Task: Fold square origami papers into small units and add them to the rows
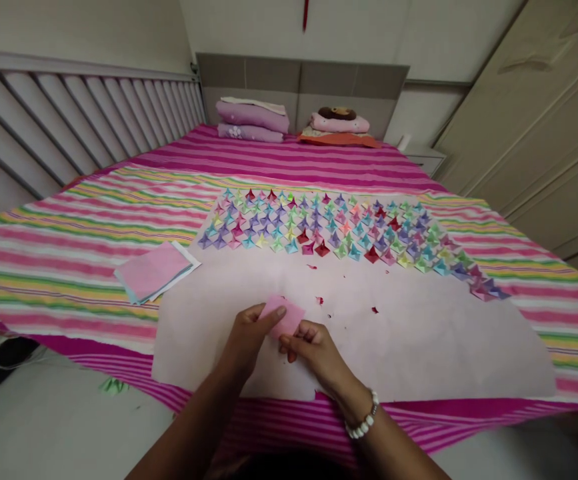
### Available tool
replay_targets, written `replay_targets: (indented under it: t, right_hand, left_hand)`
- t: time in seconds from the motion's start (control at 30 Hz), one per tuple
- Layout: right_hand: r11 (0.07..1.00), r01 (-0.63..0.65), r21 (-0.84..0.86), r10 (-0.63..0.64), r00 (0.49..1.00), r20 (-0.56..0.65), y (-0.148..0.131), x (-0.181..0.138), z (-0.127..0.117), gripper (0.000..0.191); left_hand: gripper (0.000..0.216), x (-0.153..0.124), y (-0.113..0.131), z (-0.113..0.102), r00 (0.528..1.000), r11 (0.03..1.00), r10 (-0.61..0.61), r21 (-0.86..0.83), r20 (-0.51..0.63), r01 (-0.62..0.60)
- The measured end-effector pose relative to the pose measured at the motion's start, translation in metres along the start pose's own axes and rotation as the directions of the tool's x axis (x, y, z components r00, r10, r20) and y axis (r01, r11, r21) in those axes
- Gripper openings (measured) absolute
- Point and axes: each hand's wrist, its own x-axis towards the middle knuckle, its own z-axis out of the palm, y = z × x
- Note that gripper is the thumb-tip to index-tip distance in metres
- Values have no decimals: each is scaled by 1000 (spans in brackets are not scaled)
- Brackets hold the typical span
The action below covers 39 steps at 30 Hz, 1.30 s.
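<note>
Forearms (196,413) | left hand (249,337), right hand (315,349) pinching pink paper (289,319) | pale sheet (419,333) on striped bedspread (69,247) | headboard (359,83) beyond

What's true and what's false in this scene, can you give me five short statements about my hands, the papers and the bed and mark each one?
1. The left hand and the right hand both hold the small pink paper. True.
2. The bracelet is on the left wrist. False: it is on the right.
3. The stack of larger sheets lies to the left of both hands. True.
4. The folded paper pieces are all blue. False: they come in many colours, including red, purple and green.
5. Purple bedding is piled near the headboard. True.
</note>
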Motion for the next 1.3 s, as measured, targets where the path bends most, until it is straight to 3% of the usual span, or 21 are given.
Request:
replay_targets:
  t: [0.17, 0.27, 0.37, 0.43, 0.47, 0.6, 0.7, 0.93, 1.17, 1.3]
  right_hand:
    - [999, -15, 46, 14, 1000, 13, 4, 1, -1, 26]
    - [996, 5, 84, -3, 1000, -22, 5, 2, -1, 25]
    - [988, 37, 148, -24, 995, -94, 5, 3, -1, 22]
    - [981, 57, 187, -34, 992, -123, 4, 3, 0, 21]
    - [978, 64, 199, -39, 991, -128, 4, 3, 2, 21]
    - [983, 47, 175, -30, 995, -95, 0, -2, 6, 22]
    - [994, 30, 107, -22, 997, -70, -5, -7, 4, 26]
    - [988, 140, 59, -125, 970, -209, -24, -9, -8, 20]
    - [991, 123, 52, -109, 970, -217, -26, -12, -4, 16]
    - [990, 132, 48, -119, 968, -220, -27, -13, -3, 16]
  left_hand:
    - [28, 11, 1, -11, 995, 999, 9, -42, -98, -13]
    - [37, 12, -2, -12, 983, 986, 0, -163, -181, -30]
    - [43, 7, -10, -6, 997, 955, 7, -294, -81, -30]
    - [32, 1, -14, 2, 998, 959, -3, -283, 65, 22]
    - [27, -2, -14, 6, 997, 963, -15, -268, 74, 35]
    - [38, -12, -4, 18, 993, 986, -83, -155, -87, 69]
    - [39, -14, 2, 16, 987, 991, -80, -115, -137, 64]
    - [27, -16, -6, 5, 994, 990, -85, -123, -72, 76]
    - [27, -22, 4, 11, 994, 982, -64, -174, 93, 79]
    - [27, -21, 2, 7, 995, 989, -58, -133, 75, 67]
